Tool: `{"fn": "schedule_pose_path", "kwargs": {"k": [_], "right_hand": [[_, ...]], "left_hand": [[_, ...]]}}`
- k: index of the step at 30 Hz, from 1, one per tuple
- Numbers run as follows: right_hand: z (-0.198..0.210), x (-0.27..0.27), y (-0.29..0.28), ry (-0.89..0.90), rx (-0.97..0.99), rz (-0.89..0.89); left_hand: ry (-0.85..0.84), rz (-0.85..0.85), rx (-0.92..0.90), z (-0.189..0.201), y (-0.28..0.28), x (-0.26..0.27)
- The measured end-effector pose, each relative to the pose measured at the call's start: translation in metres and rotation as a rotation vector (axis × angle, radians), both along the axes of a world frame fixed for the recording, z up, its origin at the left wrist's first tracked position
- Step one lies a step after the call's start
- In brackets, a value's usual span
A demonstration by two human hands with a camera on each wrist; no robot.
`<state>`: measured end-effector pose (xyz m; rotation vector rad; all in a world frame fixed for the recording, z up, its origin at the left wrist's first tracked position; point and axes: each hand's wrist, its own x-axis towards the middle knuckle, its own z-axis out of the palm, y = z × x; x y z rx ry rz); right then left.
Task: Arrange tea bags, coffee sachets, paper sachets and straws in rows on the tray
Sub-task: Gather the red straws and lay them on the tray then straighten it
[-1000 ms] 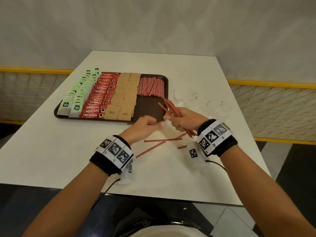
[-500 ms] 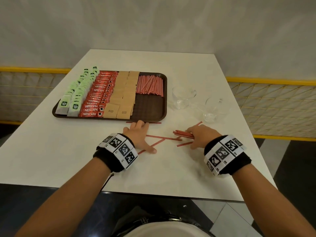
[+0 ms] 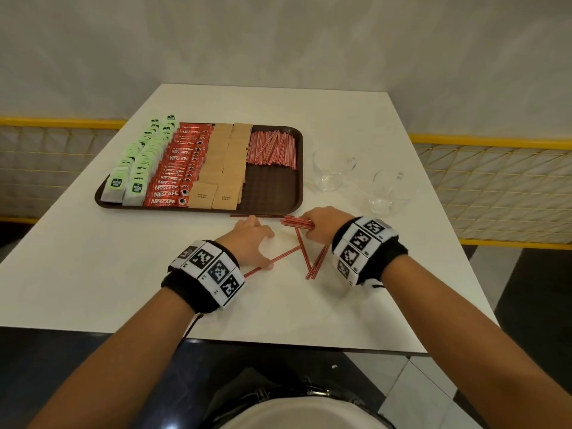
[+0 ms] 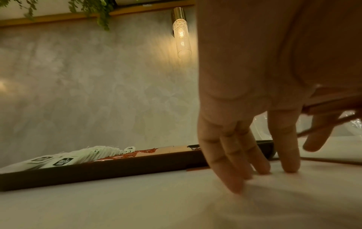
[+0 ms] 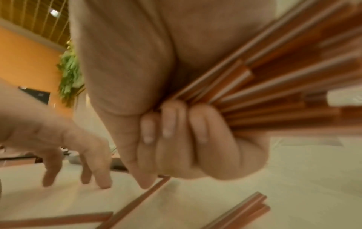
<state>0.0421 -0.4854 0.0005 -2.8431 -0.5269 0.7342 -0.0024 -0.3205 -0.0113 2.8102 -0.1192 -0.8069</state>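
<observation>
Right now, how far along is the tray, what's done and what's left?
Done: tea bags, coffee sachets and brown sachets fill their rows on the tray, and a batch of straws lies at its far right. In hand: the right hand grips a straw bundle; the left hand rests open on the table. Left: loose straws on the table.

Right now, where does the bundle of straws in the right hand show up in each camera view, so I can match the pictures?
Head: the bundle of straws lies centre-right, just below the tray, gripped by the right hand.
Left wrist: only a few straw ends at the far right edge, beyond the left hand.
Right wrist: it fans toward the upper right out of the curled fingers.
Shared landmark: the tray's near edge.
</observation>
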Motion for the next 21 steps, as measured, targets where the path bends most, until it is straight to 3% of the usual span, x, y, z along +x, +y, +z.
{"fn": "schedule_pose_path", "kwargs": {"k": [11, 21], "right_hand": [[0.0, -0.003, 0.011, -0.062, -0.126, 0.1], [-0.002, -0.004, 0.023, -0.086, -0.115, 0.11]], "left_hand": [[0.019, 0.094, -0.117, -0.001, -0.011, -0.01], [-0.035, 0.006, 0.077, 0.009, 0.011, -0.002]]}}
